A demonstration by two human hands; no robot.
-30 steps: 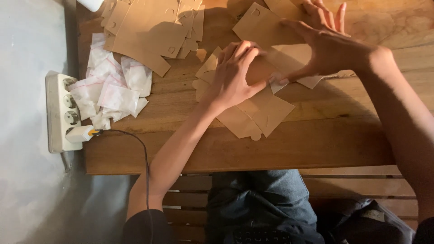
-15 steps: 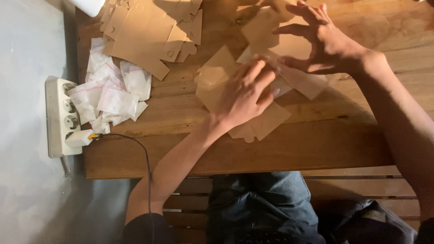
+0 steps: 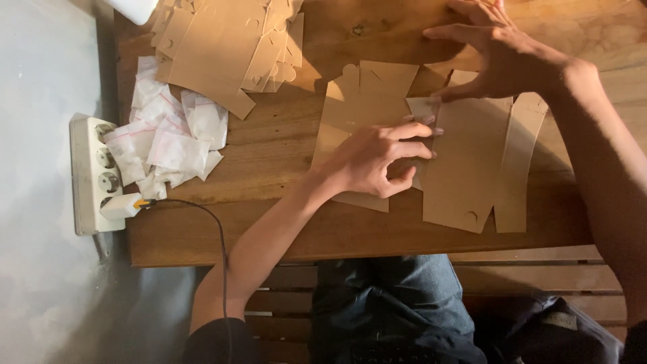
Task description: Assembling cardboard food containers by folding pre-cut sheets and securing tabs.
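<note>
Nearest the wearer: dark jeans (image 3: 397, 303) and the slats of a wooden bench (image 3: 539, 276) under the table edge.

Wooden table (image 3: 269, 229): plank top, warm light across it.

Left hand (image 3: 377, 158): palm down, fingers lightly curled and together, pressing on a flat brown cardboard cut-out (image 3: 357, 111). Nothing is pinched; the hand lies on the sheet. The fingertips meet the edge of a second cardboard cut-out (image 3: 472, 168), a larger die-cut blank with curved flaps, lying flat just to the right and partly overlapping the first.

Right hand (image 3: 502, 57): farther up the table, fingers spread wide, tips bearing on the upper edge of the larger blank and on the bare wood beside it. Whether the thumb grips anything cannot be told.

Left side of the table: a heap of small clear plastic bags (image 3: 172, 138), loosely piled.

Far left corner: a stack of cardboard blanks (image 3: 222, 50), fanned, well apart from both hands.

Off the table's left edge: white power strip (image 3: 91, 175) on the grey floor, a white plug (image 3: 121, 205) in it, a black cable (image 3: 216, 236) trailing toward the wearer.
</note>
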